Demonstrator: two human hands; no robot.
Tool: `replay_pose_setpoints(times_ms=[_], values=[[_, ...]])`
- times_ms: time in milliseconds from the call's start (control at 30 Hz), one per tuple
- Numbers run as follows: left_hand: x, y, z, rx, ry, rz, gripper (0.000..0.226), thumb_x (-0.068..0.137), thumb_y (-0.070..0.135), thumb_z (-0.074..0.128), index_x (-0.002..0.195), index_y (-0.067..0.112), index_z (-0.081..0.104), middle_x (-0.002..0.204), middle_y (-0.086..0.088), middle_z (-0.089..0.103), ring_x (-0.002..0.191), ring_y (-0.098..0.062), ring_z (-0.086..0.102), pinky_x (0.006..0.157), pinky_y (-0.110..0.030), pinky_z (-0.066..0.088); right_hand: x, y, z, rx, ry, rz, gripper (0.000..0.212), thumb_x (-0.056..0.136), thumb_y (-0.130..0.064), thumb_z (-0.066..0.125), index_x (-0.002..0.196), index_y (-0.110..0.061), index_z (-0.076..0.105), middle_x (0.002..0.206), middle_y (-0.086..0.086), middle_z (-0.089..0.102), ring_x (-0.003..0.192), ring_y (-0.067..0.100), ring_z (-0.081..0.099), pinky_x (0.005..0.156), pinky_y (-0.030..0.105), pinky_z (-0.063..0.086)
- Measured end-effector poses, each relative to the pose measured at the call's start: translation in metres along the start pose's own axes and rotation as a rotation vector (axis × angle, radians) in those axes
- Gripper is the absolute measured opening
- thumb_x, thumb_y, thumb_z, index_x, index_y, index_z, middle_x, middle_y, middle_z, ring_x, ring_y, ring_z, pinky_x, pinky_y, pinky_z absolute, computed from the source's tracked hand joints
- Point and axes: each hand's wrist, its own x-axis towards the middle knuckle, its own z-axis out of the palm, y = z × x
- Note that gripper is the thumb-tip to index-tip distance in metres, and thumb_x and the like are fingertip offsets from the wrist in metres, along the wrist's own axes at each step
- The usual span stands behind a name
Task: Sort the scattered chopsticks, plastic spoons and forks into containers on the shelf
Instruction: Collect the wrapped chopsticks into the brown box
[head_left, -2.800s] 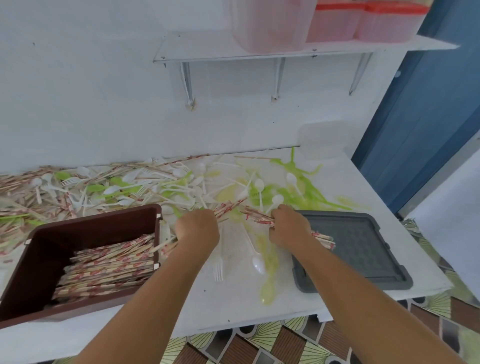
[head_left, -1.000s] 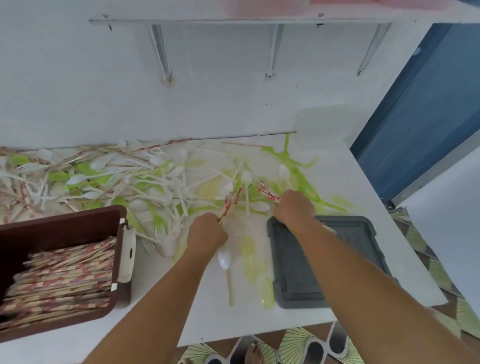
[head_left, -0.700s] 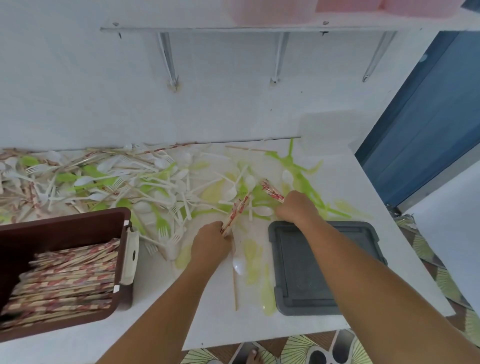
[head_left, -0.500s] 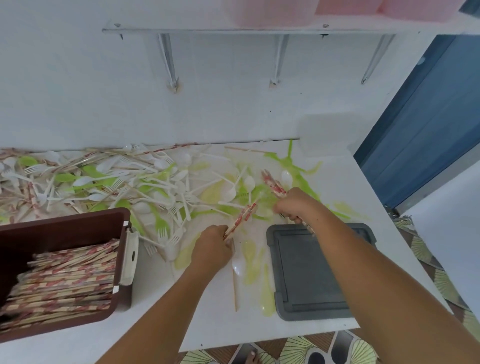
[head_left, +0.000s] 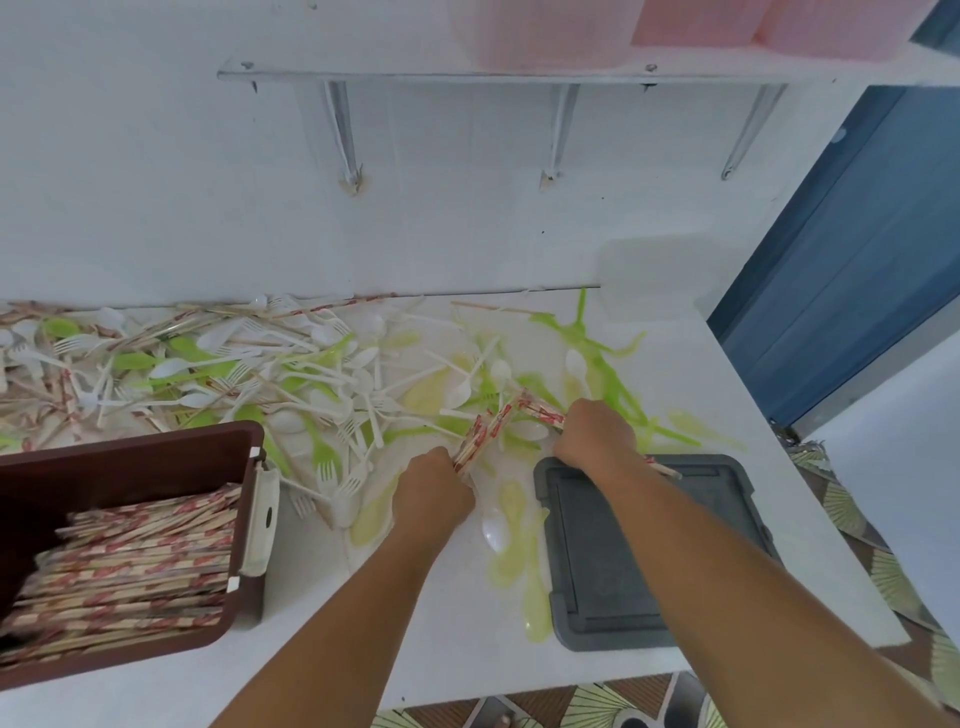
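Centre frame, the left hand and right hand are each clenching wrapped chopsticks; crossing bundles are risking slippage among spoons.

Reaches forward with both bare forearms. Grips chopsticks in curled left hand, knuckles up. Grips more in curled right hand, slightly farther forward.

This looks like a plain back corner, perhaps of a small eatery. A white table against a bare wall is strewn with plastic cutlery and paper-wrapped chopsticks. A bracketed shelf carries pink containers beside a blue door.
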Motion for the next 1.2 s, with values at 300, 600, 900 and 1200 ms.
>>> replay_pose_setpoints(times_ms=[300, 600, 900, 1200], values=[[0.002, -0.006, -0.030, -0.247, 0.039, -0.038, 0.025, 0.086, 0.023, 0.062, 0.067, 0.015, 0.049, 0.061, 0.001, 0.051, 0.052, -0.015, 0.048, 0.047, -0.025, 0.033, 0.000, 0.006, -0.017, 0.254, 0.028, -0.020, 0.014, 0.076, -0.022, 0.064, 0.087, -0.013, 0.065, 0.081, 0.005, 0.064, 0.069, 0.023, 0.062, 0.057, 0.029, 0.051], [0.008, 0.007, -0.093, -0.422, 0.158, 0.067, 0.029, 0.101, 0.032, 0.052, 0.083, 0.011, 0.062, 0.074, -0.005, 0.065, 0.067, -0.025, 0.061, 0.059, -0.032, 0.045, -0.005, -0.016, -0.079, 0.920, 0.086, -0.003, 0.014, 0.076, -0.013, 0.067, 0.073, -0.016, 0.053, 0.061, 0.002, 0.045, 0.054, 0.018, 0.043, 0.048, 0.026, 0.033], [0.009, 0.027, -0.129, -1.059, 0.107, 0.138, 0.018, 0.109, 0.031, 0.049, 0.099, 0.017, 0.055, 0.071, -0.002, 0.053, 0.051, -0.018, 0.051, 0.057, -0.036, 0.057, -0.029, -0.028, -0.098, 1.148, -0.065, 0.048, 0.018, 0.084, -0.020, 0.056, 0.099, -0.011, 0.062, 0.078, 0.011, 0.076, 0.051, 0.018, 0.039, 0.050, 0.027, 0.034], [0.008, 0.020, -0.122, -0.978, 0.021, 0.169, 0.017, 0.106, 0.033, 0.053, 0.096, 0.020, 0.055, 0.075, -0.003, 0.049, 0.052, -0.015, 0.038, 0.048, -0.029, 0.038, -0.036, -0.032, -0.065, -0.070, -0.382, -0.062, 0.013, 0.089, -0.012, 0.051, 0.091, -0.006, 0.062, 0.080, 0.008, 0.062, 0.063, 0.021, 0.054, 0.059, 0.027, 0.041]])
